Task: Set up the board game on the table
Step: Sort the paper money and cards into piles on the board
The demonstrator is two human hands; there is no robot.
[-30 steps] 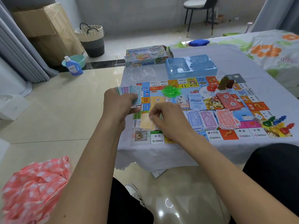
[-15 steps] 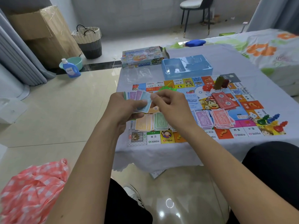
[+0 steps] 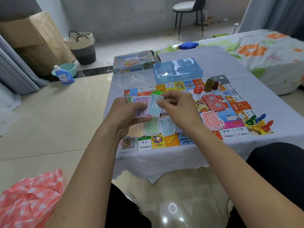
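Change: blue note (image 3: 155, 105) now pinched by right hand (image 3: 176, 106), drawn from fan (image 3: 139, 106) gripped in left hand (image 3: 126, 112) | Meaning: sorting continues; blue pile (image 3: 166, 126) lies just below the grip.

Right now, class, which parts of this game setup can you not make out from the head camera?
- Board centre: hidden by both hands and the fanned banknotes.
- Purple note pile near the right hand: covered by that wrist.
- Dice faces: too small to read.
- Green pieces: mostly behind the fan held in the left hand.
- Paper under the table: cut off by the tablecloth.
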